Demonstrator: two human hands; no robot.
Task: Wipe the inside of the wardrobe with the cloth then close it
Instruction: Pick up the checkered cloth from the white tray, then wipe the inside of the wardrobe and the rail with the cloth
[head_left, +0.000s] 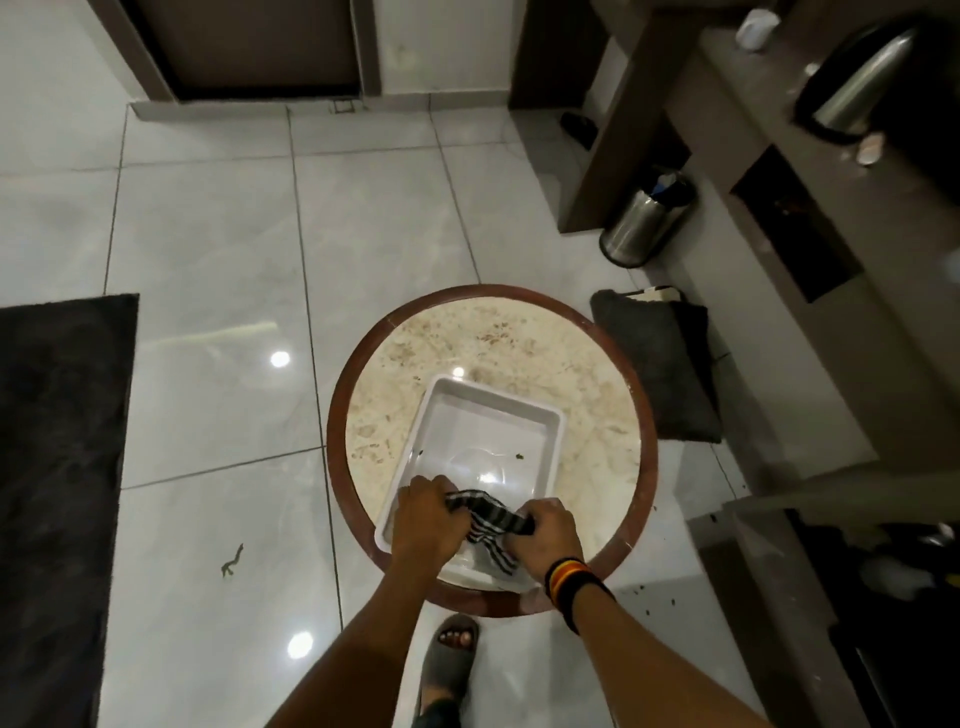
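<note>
A black-and-white striped cloth (491, 519) is twisted between both my hands over the near end of a white plastic tub (540, 431). My left hand (427, 525) grips its left end, and my right hand (545, 532) grips the right end, with a loose tail hanging down into the tub. The tub holds a little clear water and rests on a round marble-topped table (415, 364) with a brown rim. No wardrobe is clearly in view.
A steel bin (641, 223) stands by a brown counter (779, 171) at the right, with a steel kettle (857, 83) on top. A dark cushion (660, 364) lies beside the table. A dark rug (57, 467) covers the left floor. A brown door (249, 47) is far ahead.
</note>
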